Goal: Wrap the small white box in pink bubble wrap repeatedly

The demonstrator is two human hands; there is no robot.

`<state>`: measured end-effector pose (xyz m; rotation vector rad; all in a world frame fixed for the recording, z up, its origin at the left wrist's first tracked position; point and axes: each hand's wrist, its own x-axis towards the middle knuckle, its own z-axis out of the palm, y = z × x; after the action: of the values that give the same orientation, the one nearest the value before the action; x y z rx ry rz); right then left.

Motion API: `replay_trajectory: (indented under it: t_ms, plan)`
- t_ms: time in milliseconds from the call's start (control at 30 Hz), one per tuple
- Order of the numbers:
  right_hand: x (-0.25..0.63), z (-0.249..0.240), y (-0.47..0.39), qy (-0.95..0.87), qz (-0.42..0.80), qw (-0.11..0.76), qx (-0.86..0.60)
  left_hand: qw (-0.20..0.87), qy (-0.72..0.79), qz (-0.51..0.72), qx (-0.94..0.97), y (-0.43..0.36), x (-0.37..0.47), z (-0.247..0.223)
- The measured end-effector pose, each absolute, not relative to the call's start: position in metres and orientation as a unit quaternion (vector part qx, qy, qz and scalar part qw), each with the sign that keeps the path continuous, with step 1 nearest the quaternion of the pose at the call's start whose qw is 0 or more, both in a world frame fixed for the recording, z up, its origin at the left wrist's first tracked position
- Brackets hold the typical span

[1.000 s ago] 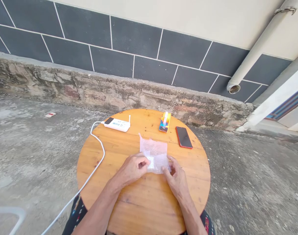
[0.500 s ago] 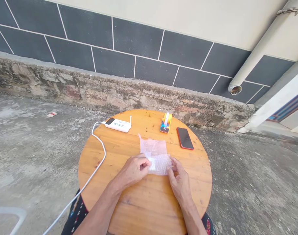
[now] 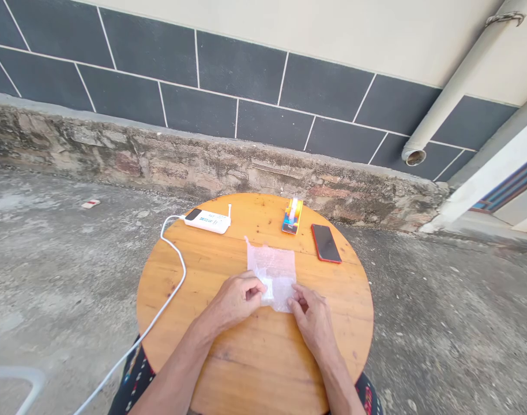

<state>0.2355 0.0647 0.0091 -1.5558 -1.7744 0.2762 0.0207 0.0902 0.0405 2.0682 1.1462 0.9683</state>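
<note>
A sheet of pinkish bubble wrap (image 3: 274, 260) lies on the round wooden table (image 3: 263, 369), with a small whitish item (image 3: 267, 287) showing at its near left part. My left hand (image 3: 240, 297) pinches the wrap's left edge beside that item, thumb and forefinger pressed together. At the near right corner, my right hand (image 3: 311, 314) has its fingers bent round the wrap's edge, thumb and fingertips on it. What lies under the fingertips is hidden.
A white device (image 3: 208, 221) with a cable (image 3: 177, 288) sits at the back left. A yellow and blue tape dispenser (image 3: 292, 217) stands at the back, and a red-edged phone (image 3: 326, 243) lies at the right. A stone-based wall (image 3: 229, 167) is behind the table.
My right hand has moved slightly left with the wrap's right edge. The near part of the wrap looks narrower and flatter. My left hand stays at the left edge.
</note>
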Motion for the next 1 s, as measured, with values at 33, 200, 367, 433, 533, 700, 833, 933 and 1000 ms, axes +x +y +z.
replay_trajectory:
  t_ms: [33, 200, 367, 433, 533, 700, 833, 933, 1000]
  plan:
    - [0.235, 0.009, 0.064, -0.69, 0.116, 0.386, -0.601, 0.289, 0.429, 0.363, 0.775, 0.09, 0.021, 0.041]
    - [0.234, 0.007, 0.062, -0.659, 0.201, 0.455, -0.565, 0.29, 0.434, 0.362, 0.773, 0.09, 0.021, 0.042]
    - [0.235, 0.007, 0.062, -0.635, 0.285, 0.49, -0.525, 0.286, 0.437, 0.36, 0.773, 0.089, 0.022, 0.042]
    - [0.234, 0.01, 0.062, -0.636, 0.291, 0.506, -0.505, 0.286, 0.436, 0.361, 0.773, 0.089, 0.022, 0.043]
    - [0.234, 0.013, 0.062, -0.63, 0.297, 0.526, -0.488, 0.291, 0.436, 0.354, 0.774, 0.089, 0.022, 0.044]
    - [0.235, 0.01, 0.064, -0.607, 0.294, 0.534, -0.509, 0.293, 0.439, 0.351, 0.774, 0.089, 0.022, 0.044]
    - [0.236, 0.003, 0.065, -0.609, 0.301, 0.525, -0.513, 0.294, 0.433, 0.357, 0.774, 0.09, 0.022, 0.042]
    - [0.235, 0.002, 0.065, -0.62, 0.31, 0.516, -0.503, 0.294, 0.432, 0.358, 0.773, 0.09, 0.022, 0.041]
    - [0.235, 0.003, 0.064, -0.622, 0.324, 0.504, -0.505, 0.294, 0.434, 0.358, 0.772, 0.089, 0.022, 0.042]
